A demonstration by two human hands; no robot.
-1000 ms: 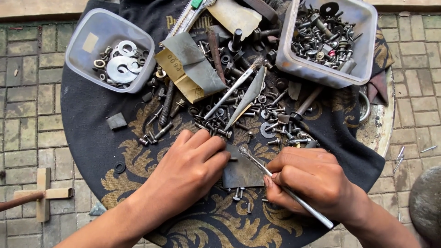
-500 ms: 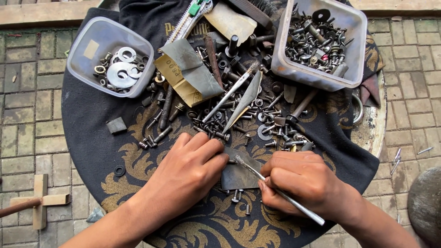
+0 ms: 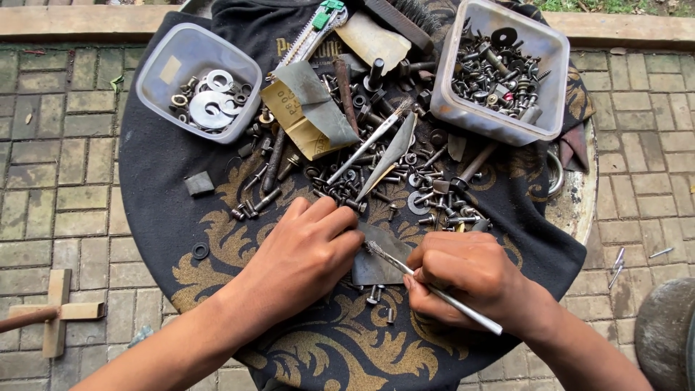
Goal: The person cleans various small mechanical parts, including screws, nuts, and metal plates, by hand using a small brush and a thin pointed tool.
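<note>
Our right hand (image 3: 470,279) has its grip pinched on a thin metal rod (image 3: 434,288), fingers curled tight round the shaft. The rod runs diagonally: the bristly tip sticks out up and left of the grip, the long plain end trails down and right past the wrist. The tip touches a dark grey flat piece (image 3: 376,257) lying on the counter's black-and-gold cloth (image 3: 166,181).

Our left hand (image 3: 308,253) sits just left of that grip, fingers pressed together and flat on the near edge of the grey piece, pinning it down rather than wrapping anything.

Directly below the rod tip, between both hands, a couple of loose screws (image 3: 375,295) lie on the cloth. Just above the two hands is a heap of bolts, nuts and washers (image 3: 376,181), with a folded sandpaper sheet (image 3: 304,108) further up and left. Well up and left of the left hand: clear tub of large washers (image 3: 199,83). Well above the right hand: clear tub of mixed screws (image 3: 499,69). Small black ring (image 3: 200,251) lies left of the left forearm.
</note>
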